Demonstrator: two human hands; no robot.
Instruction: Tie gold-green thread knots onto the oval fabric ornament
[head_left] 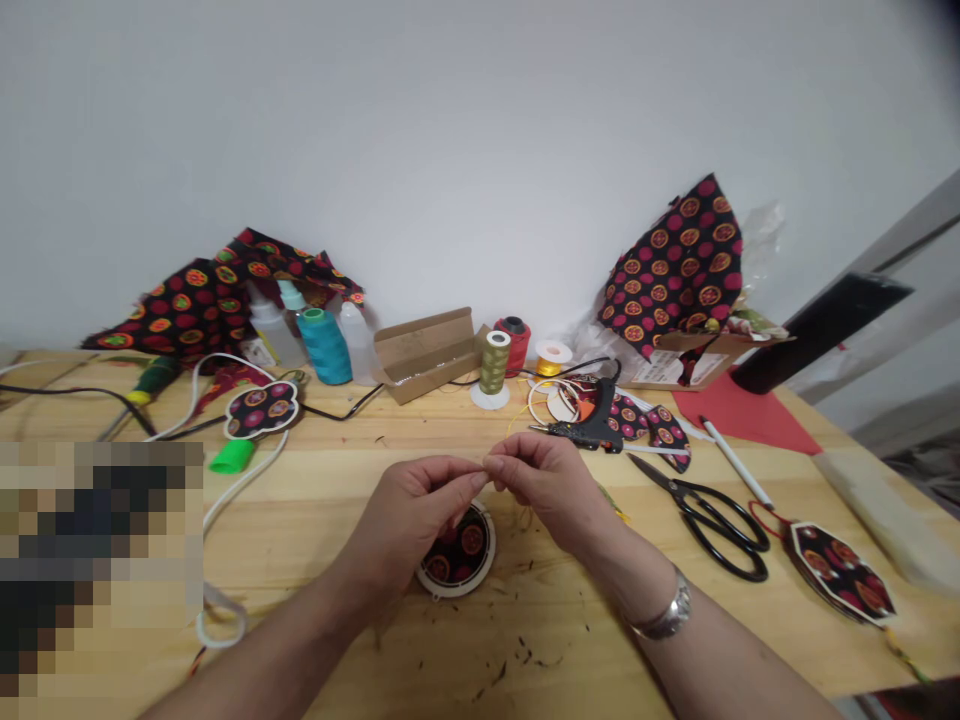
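Fabric disc on desk, toward near edge, partly behind left hand. Likely light, stiff-rimmed; best held by rim. Left hand, right hand both pinching; on what, can't tell.

Left grip meets right grip, both pinched, near round disc; scissors at right.

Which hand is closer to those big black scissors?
The right hand: it is to the left of the scissors, not touching them. The left hand is farther left, beyond the right hand, partly hiding the round patterned piece.
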